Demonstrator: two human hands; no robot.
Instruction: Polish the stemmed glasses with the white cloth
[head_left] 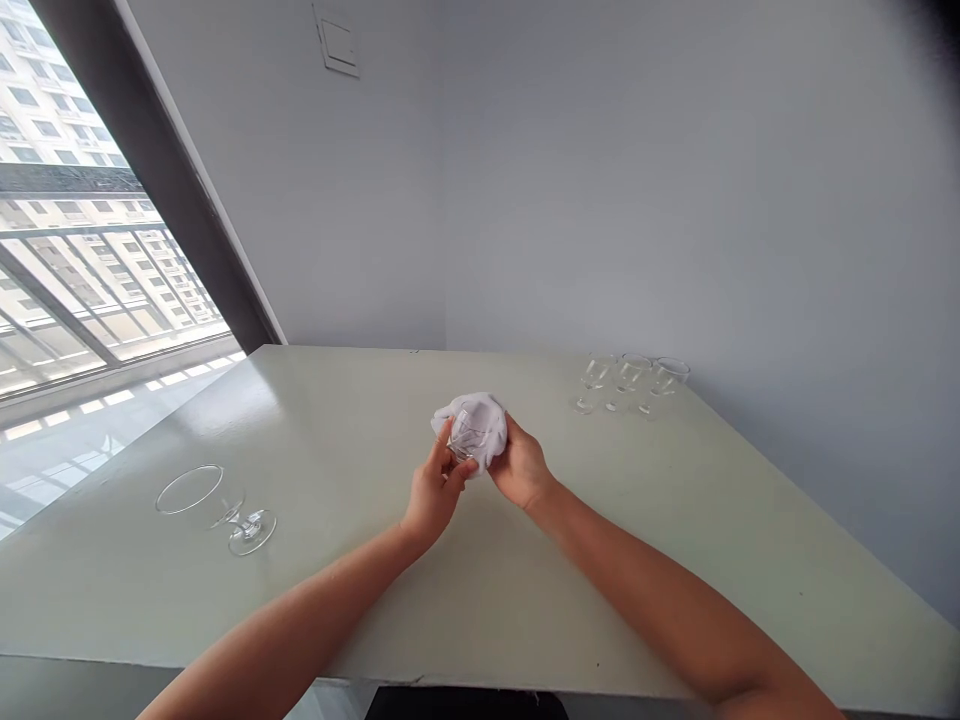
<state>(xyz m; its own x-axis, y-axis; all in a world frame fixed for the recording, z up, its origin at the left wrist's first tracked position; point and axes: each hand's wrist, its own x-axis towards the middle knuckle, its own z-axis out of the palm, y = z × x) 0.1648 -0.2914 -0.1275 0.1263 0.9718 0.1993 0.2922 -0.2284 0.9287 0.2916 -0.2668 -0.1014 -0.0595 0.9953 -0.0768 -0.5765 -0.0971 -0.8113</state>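
Note:
Above the middle of the table, my left hand [437,492] is closed on a clear glass [465,438], its fingers at the lower left of the glass. A white cloth [491,412] wraps round the far and right sides of that glass. My right hand [520,465] grips the cloth from the right, with its fingers partly hidden behind the cloth. Most of the glass's shape is hidden by the cloth and fingers.
A stemmed glass [252,530] stands on the pale table [337,410] at the left. Several stemmed glasses [630,375] are grouped near the back right edge. Grey walls rise behind the table, and a window is at the left.

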